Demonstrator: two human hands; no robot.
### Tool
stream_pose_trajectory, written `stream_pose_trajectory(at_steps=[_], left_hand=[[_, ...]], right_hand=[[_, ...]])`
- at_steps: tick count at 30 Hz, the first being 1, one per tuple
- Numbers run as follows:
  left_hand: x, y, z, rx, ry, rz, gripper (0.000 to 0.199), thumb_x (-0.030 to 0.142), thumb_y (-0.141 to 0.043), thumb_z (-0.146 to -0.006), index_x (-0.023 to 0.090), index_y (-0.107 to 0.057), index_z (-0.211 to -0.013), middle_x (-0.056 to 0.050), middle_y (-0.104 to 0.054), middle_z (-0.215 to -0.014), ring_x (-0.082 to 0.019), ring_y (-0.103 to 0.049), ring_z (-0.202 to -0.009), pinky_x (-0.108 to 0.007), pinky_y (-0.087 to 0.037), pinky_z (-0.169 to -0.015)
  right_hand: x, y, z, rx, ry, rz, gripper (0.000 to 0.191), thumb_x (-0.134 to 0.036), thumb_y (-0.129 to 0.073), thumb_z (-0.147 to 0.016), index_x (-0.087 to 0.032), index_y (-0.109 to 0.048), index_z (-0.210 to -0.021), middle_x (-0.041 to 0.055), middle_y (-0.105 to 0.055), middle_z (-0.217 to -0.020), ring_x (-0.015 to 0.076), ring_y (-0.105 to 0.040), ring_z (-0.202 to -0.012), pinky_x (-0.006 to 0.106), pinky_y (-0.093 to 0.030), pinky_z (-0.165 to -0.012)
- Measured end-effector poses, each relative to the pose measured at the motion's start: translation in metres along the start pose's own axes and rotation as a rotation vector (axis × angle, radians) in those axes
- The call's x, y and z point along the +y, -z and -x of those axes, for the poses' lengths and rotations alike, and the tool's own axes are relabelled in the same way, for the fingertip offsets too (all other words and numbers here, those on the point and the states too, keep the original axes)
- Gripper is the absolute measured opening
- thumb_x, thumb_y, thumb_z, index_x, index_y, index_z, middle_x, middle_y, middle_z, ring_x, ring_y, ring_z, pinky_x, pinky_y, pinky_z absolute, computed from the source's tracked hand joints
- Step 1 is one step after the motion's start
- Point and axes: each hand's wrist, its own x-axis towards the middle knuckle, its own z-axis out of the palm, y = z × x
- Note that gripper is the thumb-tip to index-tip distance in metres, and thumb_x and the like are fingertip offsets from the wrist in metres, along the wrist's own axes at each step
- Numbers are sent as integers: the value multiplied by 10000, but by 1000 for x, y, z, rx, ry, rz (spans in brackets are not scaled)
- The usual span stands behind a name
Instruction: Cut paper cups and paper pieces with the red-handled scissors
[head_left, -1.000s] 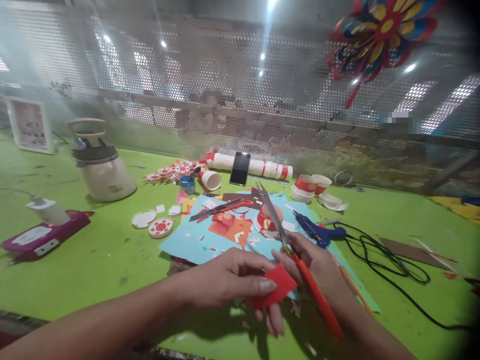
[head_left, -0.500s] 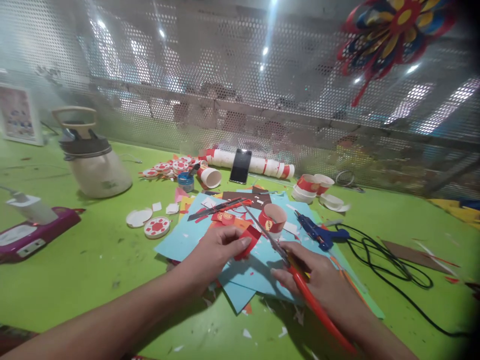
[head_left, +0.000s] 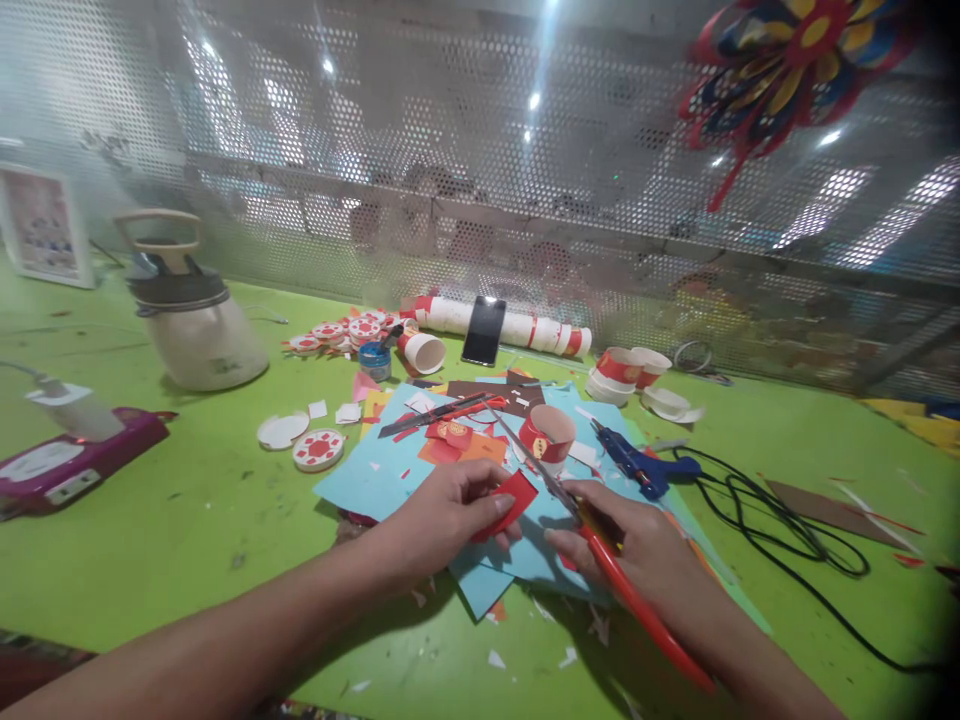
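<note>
My left hand (head_left: 461,510) pinches a small folded piece of red paper (head_left: 511,503) between thumb and fingers. In my right hand (head_left: 630,550) is a pair of scissors (head_left: 611,575) with red handles, its blades pointing up and left, just right of the red piece. Behind the blades stands a red and white paper cup ring (head_left: 547,437). Light blue paper sheets (head_left: 360,475) lie under both hands, strewn with red and orange scraps (head_left: 459,440). A cutter knife (head_left: 431,415) rests on the sheets beyond my left hand.
At the right lies a blue glue gun (head_left: 645,470) with a looping black cable (head_left: 780,535). White and red discs (head_left: 319,450) sit left of the sheets. A phone (head_left: 484,330) leans on a row of stacked cups (head_left: 555,335). A large jug (head_left: 199,325) and purple power strip (head_left: 97,460) stand left.
My left hand has turned the red paper and drawn it slightly toward me, apart from the blades. A red scrap now shows below the scissors by my right thumb.
</note>
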Motion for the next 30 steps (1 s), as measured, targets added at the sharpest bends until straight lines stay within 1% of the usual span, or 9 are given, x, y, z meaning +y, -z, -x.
stream_pose_trajectory(at_steps=[5, 12, 14, 17, 20, 22, 24, 26, 30], left_hand=[[-3, 1, 0, -36, 7, -37, 351, 474, -676, -745, 135, -608, -803, -58, -648, -710, -142, -589, -617, -306, -456, -648], [-4, 1, -1, -25, 0, 1, 282, 407, -659, -766, 138, -617, -843, -42, -633, -683, -128, -561, -577, -292, -436, -621], [-3, 2, -2, -27, 2, -58, 237, 378, -634, -779, 141, -612, -779, -40, -622, -660, -129, -549, -578, -291, -431, -625], [0, 8, -3, -8, -15, -239, 203, 331, -578, -803, 146, -622, -731, -30, -605, -651, -136, -525, -592, -275, -408, -596], [5, 19, -7, 53, -48, -442, 178, 276, -564, -791, 144, -668, -849, -13, -610, -695, -134, -513, -612, -255, -385, -569], [6, 28, -10, 110, -55, -583, 251, 252, -580, -767, 139, -679, -968, -2, -609, -687, -131, -500, -604, -248, -374, -557], [6, 36, -13, 140, -32, -677, 310, 250, -593, -748, 144, -682, -1026, 2, -613, -666, -134, -497, -588, -247, -369, -540], [8, 42, -15, 153, -23, -668, 345, 252, -597, -745, 171, -671, -1072, -13, -667, -745, -147, -548, -630, -250, -394, -555], [19, 49, -20, 203, -44, -600, 369, 256, -562, -779, 185, -640, -1133, -55, -722, -901, -176, -631, -734, -277, -468, -612]], right_hand=[[-1, 0, -1, -20, -15, 18, 348, -483, -573, -830, -217, -598, -1053, 17, -660, -830, 189, -534, -689, 291, -441, -602], [4, 0, -1, 1, -9, 17, 372, -493, -565, -830, -213, -596, -1074, -14, -601, -710, 170, -497, -629, 285, -419, -578], [6, -1, -1, -5, -26, 23, 382, -494, -563, -830, -223, -593, -1098, -13, -615, -729, 173, -510, -632, 288, -419, -579], [5, 0, 0, -13, -50, 25, 387, -511, -565, -822, -231, -602, -1087, -9, -629, -750, 181, -528, -647, 299, -426, -596], [0, 4, 1, -29, -84, -17, 367, -520, -568, -826, -237, -611, -1055, 2, -658, -824, 197, -568, -719, 306, -443, -654], [-4, 7, 1, -28, -95, -50, 365, -520, -570, -829, -239, -612, -1057, 9, -675, -870, 207, -586, -766, 310, -449, -688], [-6, 10, 1, -21, -98, -64, 359, -521, -566, -832, -235, -615, -1044, 9, -682, -846, 208, -586, -752, 308, -450, -674], [-7, 11, 1, -12, -87, -72, 344, -512, -558, -840, -231, -619, -1028, 9, -687, -823, 205, -584, -734, 302, -449, -655], [-6, 13, 1, 42, -83, -47, 366, -511, -583, -822, -248, -634, -1070, 15, -709, -898, 223, -612, -791, 316, -453, -677]])
